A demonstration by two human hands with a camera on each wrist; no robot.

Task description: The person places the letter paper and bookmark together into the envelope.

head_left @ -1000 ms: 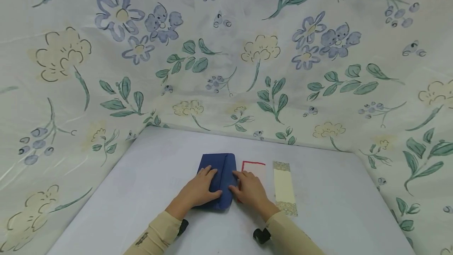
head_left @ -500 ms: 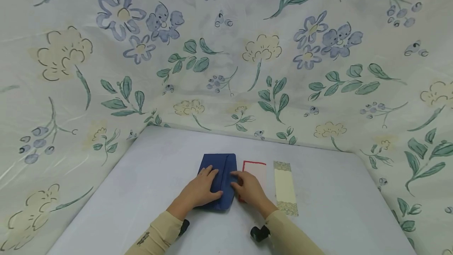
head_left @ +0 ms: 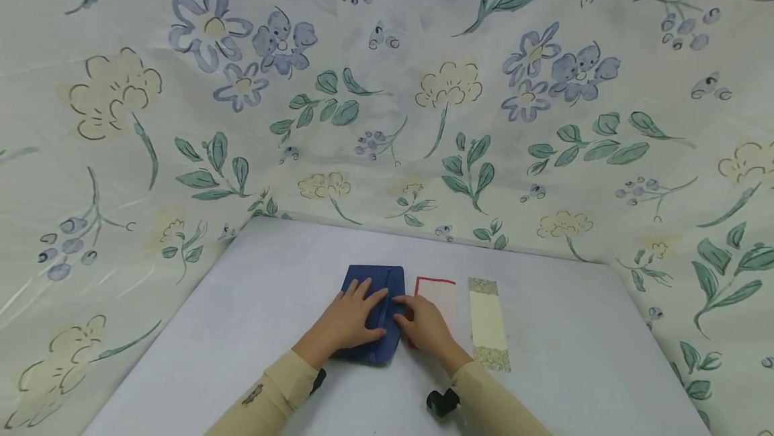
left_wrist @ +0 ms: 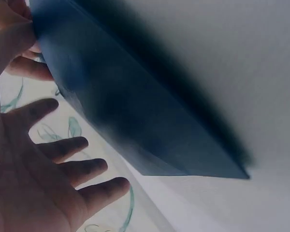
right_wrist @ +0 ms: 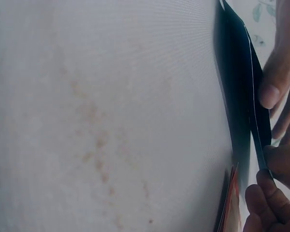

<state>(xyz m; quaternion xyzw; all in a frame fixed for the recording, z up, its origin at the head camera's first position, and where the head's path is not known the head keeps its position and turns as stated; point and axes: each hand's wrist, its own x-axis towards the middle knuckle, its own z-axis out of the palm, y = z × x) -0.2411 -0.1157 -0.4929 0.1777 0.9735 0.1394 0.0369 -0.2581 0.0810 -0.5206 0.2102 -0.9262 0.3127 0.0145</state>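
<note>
A dark blue envelope (head_left: 376,353) lies on the white table with its long flap along the right side. My left hand (head_left: 347,320) rests on top of it with fingers spread, one fingertip close to the flap's crease. At the envelope's right edge, my right hand (head_left: 425,320) pinches the flap between thumb and fingers. The right wrist view shows this pinch at the thin edge of the envelope (right_wrist: 237,92). In the left wrist view the envelope (left_wrist: 130,111) fills the middle, with the left hand's straight fingers (left_wrist: 94,171) beside it.
Right of the envelope lies a pale sheet with a red border (head_left: 437,281), partly behind the right hand. Farther right is a cream strip (head_left: 486,318) with patterned ends. A floral cloth (head_left: 387,107) hangs behind the table (head_left: 562,328).
My left hand's fingers have spread wider and reached right toward the flap's crease. The right hand's fingers have shifted slightly left, further over the flap edge.
</note>
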